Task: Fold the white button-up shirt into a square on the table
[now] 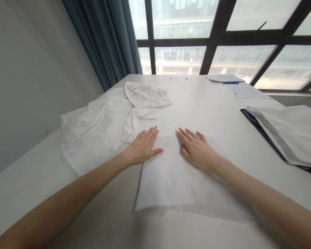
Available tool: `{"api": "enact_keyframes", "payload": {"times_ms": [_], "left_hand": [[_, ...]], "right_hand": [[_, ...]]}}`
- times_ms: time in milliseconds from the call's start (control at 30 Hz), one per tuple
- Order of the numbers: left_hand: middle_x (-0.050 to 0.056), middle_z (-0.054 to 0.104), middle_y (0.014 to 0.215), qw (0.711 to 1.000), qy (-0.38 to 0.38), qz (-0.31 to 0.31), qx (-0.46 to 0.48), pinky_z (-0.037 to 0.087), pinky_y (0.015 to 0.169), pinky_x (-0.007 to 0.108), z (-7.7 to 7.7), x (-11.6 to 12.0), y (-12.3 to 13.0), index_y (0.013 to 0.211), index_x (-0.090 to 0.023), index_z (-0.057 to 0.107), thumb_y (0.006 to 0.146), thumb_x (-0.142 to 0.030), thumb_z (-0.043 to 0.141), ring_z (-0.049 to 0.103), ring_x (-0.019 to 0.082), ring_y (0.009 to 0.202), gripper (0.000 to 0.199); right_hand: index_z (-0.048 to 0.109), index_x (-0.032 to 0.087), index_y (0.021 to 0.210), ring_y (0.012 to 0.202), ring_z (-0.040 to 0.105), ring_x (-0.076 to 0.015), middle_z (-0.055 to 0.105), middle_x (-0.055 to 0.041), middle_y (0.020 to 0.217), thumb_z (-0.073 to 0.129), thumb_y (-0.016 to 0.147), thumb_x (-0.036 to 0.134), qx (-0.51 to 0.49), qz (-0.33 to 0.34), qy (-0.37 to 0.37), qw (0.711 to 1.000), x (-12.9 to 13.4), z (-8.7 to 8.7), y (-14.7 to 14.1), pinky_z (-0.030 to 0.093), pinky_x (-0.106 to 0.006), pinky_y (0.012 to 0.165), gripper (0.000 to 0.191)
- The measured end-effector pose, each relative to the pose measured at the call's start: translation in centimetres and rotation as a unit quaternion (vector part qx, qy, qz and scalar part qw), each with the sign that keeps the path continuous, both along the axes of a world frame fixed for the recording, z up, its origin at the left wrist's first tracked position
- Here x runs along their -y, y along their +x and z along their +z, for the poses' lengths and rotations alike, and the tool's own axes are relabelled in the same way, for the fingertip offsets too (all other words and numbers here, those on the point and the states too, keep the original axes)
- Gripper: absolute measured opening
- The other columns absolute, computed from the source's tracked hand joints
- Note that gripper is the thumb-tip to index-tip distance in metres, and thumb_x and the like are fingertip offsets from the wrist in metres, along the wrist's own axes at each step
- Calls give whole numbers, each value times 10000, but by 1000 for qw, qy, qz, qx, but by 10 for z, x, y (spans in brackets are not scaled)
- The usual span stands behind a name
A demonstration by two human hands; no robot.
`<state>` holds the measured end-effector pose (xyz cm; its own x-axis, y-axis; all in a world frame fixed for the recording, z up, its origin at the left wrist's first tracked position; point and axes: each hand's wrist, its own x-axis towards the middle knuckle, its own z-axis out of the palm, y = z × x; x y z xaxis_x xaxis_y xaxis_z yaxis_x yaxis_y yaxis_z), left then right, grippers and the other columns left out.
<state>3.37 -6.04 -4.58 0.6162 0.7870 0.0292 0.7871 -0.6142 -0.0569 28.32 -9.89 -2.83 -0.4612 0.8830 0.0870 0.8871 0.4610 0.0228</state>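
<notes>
A white cloth [166, 183] lies flat on the white table [191, 103] in front of me, its near edge slightly ruffled. My left hand [143, 145] rests at the cloth's far left corner, fingers spread and pointing away. Across from it, my right hand [195, 147] lies palm down on the far part of the cloth, with its fingers apart. Neither hand grips anything. To the left of my left hand, a crumpled white garment [98, 128] is spread out, with another white fabric piece [146, 95] beyond it.
On the right, folded white fabric [295, 131] lies over a dark item [264, 136]. Papers [224, 78] and a blue pen [230, 82] are at the table's far right. Behind the table stand windows and a teal curtain [106, 38]; a grey wall is at left.
</notes>
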Motion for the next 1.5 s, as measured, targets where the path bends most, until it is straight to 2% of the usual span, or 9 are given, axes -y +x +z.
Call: {"api": "enact_keyframes", "payload": {"times_ms": [167,400,633,900,1033,1100,1200,1333,1500], "left_hand": [[240,231,1592,1000,-9,-3,14,208,1190,464,-1,0,-1,1517,-21,246,975,-659,246,209,310,1494,837],[233,234,1594,1000,-14,-1,6,194,1194,432,0,2,-12,1522,-8,216,973,-673,199,199,280,1500,863],[234,245,1589,1000,2,-1,1,195,1196,426,-3,4,-22,1529,-21,201,978,-664,214,203,272,1500,847],[233,275,1579,997,82,-4,4,231,1179,518,13,19,-1,1477,-61,372,1022,-456,369,260,323,1478,603],[172,322,1578,991,4,-125,38,270,1166,512,28,53,17,1439,-163,450,1011,-423,435,314,308,1457,501],[167,349,1566,977,-62,-195,67,285,1161,519,31,75,22,1443,-183,442,978,-493,484,332,313,1449,560],[164,375,1553,962,-109,-228,101,277,1164,545,27,101,22,1463,-173,410,950,-475,538,327,329,1449,609],[151,462,1500,956,-87,-238,147,279,1170,545,17,110,15,1424,-165,465,932,-450,571,361,335,1430,579],[105,648,1311,944,-3,-272,188,300,1186,490,8,112,12,1279,-183,596,929,-358,598,524,272,1312,391]], "right_hand": [[308,142,1550,1458,296,-295,310,-115,1589,261,1010,383,-28,37,-27,999,-2,-9,-7,273,-543,1148,592],[360,171,1527,1439,336,-292,364,-104,1568,278,1001,552,-1,12,-23,1000,0,-8,32,273,-520,1151,655],[376,203,1511,1428,361,-283,390,-110,1561,266,998,550,-13,-85,37,996,9,-27,81,324,-533,1115,630],[417,195,1485,1423,361,-314,410,-140,1546,326,998,489,-1,-101,86,991,8,-27,83,298,-551,1113,576],[504,169,1404,1430,347,-299,451,-150,1516,353,1010,367,-22,-33,110,993,26,-13,72,252,-540,1140,467],[520,203,1382,1427,359,-267,473,-120,1505,389,1007,359,-54,33,77,995,46,-5,65,293,-504,1136,426],[520,231,1371,1419,375,-263,495,-105,1490,505,964,443,-84,125,10,989,80,2,57,342,-513,1124,459],[572,219,1288,1394,418,-272,565,-103,1423,613,903,366,-110,167,-8,980,111,-2,59,401,-517,1101,414],[606,231,1224,1311,521,-236,646,-80,1317,580,858,135,-147,163,21,975,115,-5,75,490,-434,1037,380]]}}
